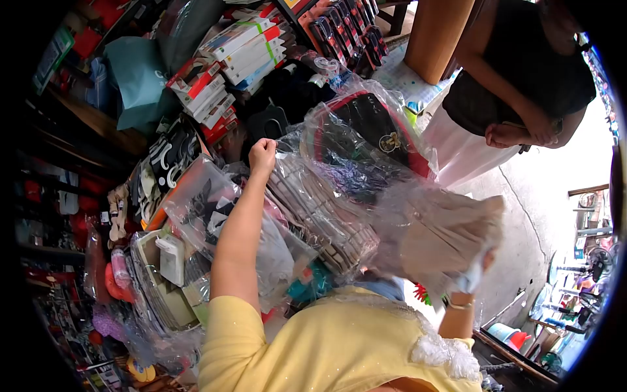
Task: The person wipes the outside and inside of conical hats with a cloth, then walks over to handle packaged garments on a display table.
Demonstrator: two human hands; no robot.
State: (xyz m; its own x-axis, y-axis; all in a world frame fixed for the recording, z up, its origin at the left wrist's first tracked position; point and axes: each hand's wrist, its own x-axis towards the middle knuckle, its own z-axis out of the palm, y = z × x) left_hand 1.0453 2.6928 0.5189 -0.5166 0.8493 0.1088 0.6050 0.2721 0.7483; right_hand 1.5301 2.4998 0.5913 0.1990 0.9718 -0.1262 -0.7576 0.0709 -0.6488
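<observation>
My left hand [262, 157] is closed in a pinch at the upper corner of a clear plastic bag. Folded grey-beige striped cloth [326, 209] lies inside that bag, slanting across the middle of the view. On the right, my right hand [485, 261] grips a beige garment [441, 232] by its outer end, with clear plastic around its inner side. Motion blur and the cloth partly hide those fingers, and something pale blue shows beside them. Just beyond the bagged cloth rests a black and red bag [375, 127] in clear plastic.
White and red boxes [228, 59] are stacked at the upper left. A clear plastic bin [196, 189] and a cream tray [160, 274] stand left of my arm. Another person [516, 85] in a black top stands at the upper right, hands together, near a brown column [437, 39].
</observation>
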